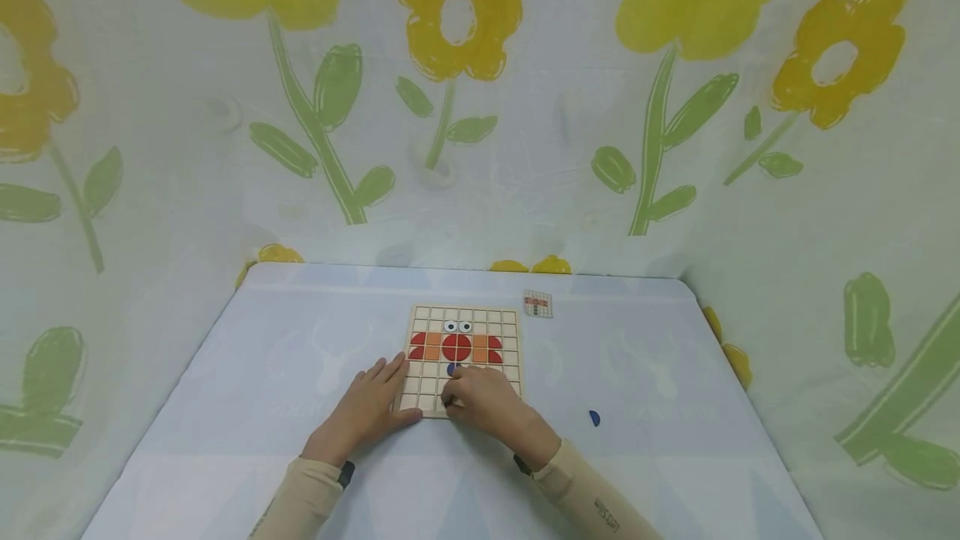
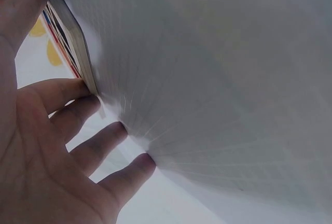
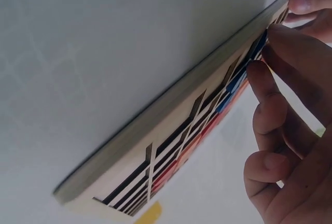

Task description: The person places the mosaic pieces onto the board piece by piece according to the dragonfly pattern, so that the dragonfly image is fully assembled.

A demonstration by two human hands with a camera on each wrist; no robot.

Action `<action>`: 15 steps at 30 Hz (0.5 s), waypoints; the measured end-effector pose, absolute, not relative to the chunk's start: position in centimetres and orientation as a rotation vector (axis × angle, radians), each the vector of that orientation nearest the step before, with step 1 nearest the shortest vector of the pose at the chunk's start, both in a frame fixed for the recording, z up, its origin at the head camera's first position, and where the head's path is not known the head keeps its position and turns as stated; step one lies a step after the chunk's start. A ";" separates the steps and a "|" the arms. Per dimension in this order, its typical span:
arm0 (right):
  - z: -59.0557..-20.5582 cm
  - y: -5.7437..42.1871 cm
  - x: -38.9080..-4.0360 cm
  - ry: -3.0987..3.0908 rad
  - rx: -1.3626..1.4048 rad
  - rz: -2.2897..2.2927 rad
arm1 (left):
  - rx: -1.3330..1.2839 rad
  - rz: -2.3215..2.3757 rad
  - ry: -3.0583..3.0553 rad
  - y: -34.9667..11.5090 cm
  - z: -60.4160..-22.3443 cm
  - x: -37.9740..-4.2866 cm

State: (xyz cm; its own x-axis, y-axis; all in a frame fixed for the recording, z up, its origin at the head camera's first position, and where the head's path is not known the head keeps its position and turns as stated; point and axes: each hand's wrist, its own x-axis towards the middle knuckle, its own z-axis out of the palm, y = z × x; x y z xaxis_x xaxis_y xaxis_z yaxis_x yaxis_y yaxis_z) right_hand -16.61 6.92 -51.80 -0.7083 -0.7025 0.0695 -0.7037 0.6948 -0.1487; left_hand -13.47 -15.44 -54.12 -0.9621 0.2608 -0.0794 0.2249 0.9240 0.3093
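A wooden grid board point(image 1: 427, 386) lies on the table with coloured pieces in its cells: a red circle point(image 1: 456, 347), orange squares point(image 1: 432, 347), red curved pieces at both sides and two eye pieces point(image 1: 451, 327). My left hand point(image 1: 367, 407) rests at its left edge, fingers stretched, thumb at the front left corner. Over the front rows my right hand point(image 1: 491, 402) is bent down, its thumb and finger pinching a blue piece point(image 3: 259, 45) at the board's surface. Another blue piece point(image 1: 452, 370) sits just below the red circle, partly hidden by the right hand.
A blue half-circle piece point(image 1: 595, 418) lies on the table point(image 1: 660, 457) to the right of the board. Beyond the board's back right corner is a small pattern card point(image 1: 537, 304). A flower-printed curtain point(image 1: 525, 190) hangs behind the table and along its sides.
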 end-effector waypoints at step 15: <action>-50.2 11.7 -17.1 -2.807 0.989 0.470 | 0.388 0.471 2.952 -15.4 -53.8 -13.4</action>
